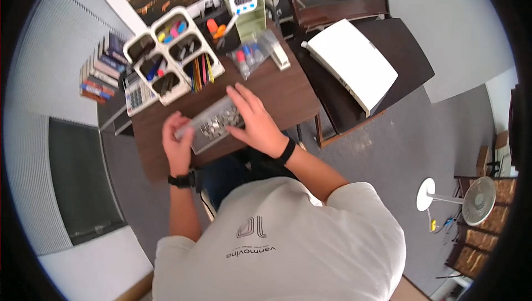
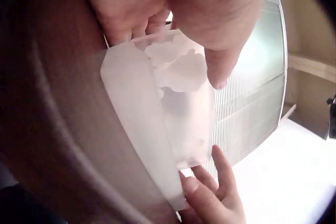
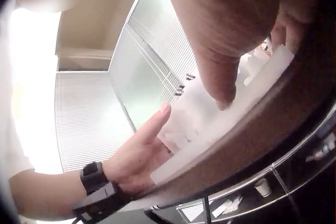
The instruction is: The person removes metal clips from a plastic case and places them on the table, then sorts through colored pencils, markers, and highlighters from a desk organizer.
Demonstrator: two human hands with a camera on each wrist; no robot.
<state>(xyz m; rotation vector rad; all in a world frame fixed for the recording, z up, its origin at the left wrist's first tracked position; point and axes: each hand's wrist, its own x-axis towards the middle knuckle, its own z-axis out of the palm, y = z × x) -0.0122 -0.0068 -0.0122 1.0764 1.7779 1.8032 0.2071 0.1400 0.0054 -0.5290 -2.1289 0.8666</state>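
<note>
A long translucent plastic box (image 1: pixel 206 144) lies near the front edge of the dark desk, with many small silvery metal pieces (image 1: pixel 221 122) showing inside. At its left end my left hand (image 1: pixel 177 139) grips it, thumb on one side and fingers on the other; this hand is slightly blurred in the head view. My right hand (image 1: pixel 256 122) holds the opposite end, its fingers stretched along the far side and its thumb at the near side. In the left wrist view the box's pale side (image 2: pixel 139 113) spans between both hands, and the pieces appear only as pale shapes.
Behind the box stands a white desk organizer (image 1: pixel 164 57) with pens and markers. A calculator (image 1: pixel 138 93), a bag of small bottles (image 1: pixel 252 54), a white stapler (image 1: pixel 280 57) and a timer (image 1: pixel 244 1) surround it. To the right, a chair carries a white board-like object (image 1: pixel 354 62).
</note>
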